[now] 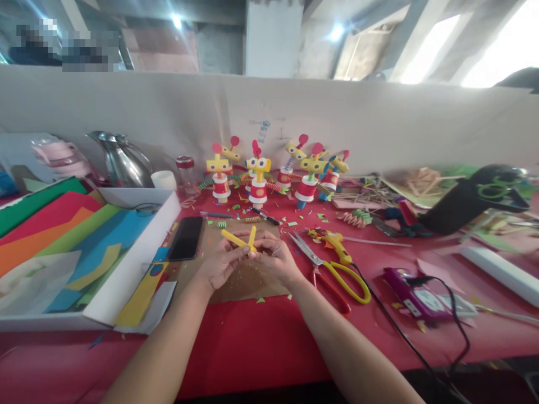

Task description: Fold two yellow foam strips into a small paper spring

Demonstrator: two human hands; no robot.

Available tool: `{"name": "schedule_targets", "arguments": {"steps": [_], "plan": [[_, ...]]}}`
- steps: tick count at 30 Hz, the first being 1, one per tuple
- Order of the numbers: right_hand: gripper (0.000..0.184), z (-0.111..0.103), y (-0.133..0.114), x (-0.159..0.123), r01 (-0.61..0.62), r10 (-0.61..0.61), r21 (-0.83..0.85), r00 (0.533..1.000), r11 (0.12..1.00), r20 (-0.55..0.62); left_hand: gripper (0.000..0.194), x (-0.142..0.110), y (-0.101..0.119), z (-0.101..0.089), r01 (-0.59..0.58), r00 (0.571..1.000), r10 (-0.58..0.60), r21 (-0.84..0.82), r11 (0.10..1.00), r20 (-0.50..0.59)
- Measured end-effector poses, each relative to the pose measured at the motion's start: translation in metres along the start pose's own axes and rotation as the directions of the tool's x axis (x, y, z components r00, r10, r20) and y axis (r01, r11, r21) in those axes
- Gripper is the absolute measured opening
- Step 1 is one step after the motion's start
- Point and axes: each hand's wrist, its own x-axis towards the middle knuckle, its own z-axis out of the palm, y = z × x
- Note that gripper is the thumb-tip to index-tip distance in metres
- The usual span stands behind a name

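Both my hands meet over a brown board point(236, 286) and pinch yellow paper strips point(234, 238) between the fingertips. One strip slants out to the left and another points up, and they cross where my thumbs press. My left hand point(221, 264) grips the strips from the left, fingers closed. From the other side my right hand point(275, 255) holds them near the crossing, its fingers curled. Beyond the hands stand several paper-cup figures point(257, 191) with yellow heads and red discs on top. Small coiled paper springs point(252, 220) lie in front of them.
To the left are a white box point(130, 269) of coloured paper, a black phone point(186, 238) and a steel jug point(122, 160). At right lie yellow-handled scissors point(347, 280), red-handled pliers point(332, 289), a yellow glue gun point(337, 247) and a purple power strip point(415, 297) with its cable.
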Motion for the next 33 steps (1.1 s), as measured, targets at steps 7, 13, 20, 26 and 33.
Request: {"name": "schedule_targets", "arguments": {"steps": [7,13,20,26,33], "plan": [[0.024,0.004,0.0,-0.001,-0.086,0.086,0.07,0.996,0.994,0.0,0.029,0.007,-0.007,-0.001,-0.07,0.996,0.069,-0.02,0.997,-0.061],[0.034,0.015,0.006,-0.003,-0.104,0.129,0.135,0.973,0.985,-0.192,0.021,0.008,-0.014,0.008,-0.213,0.962,0.211,0.004,0.977,-0.175],[0.024,0.017,0.005,-0.003,-0.148,0.155,0.046,0.954,0.988,-0.257,0.022,0.007,-0.015,0.01,-0.191,0.938,0.188,0.02,0.981,-0.291],[0.02,0.017,0.009,-0.002,-0.148,0.144,0.007,0.954,0.989,-0.264,0.02,0.005,-0.013,0.012,-0.137,0.945,0.111,-0.062,0.989,-0.309],[0.021,0.018,0.011,-0.002,-0.167,0.167,0.024,0.944,0.986,-0.286,0.021,0.006,-0.015,0.012,-0.128,0.942,0.103,-0.057,0.99,-0.318]]}}
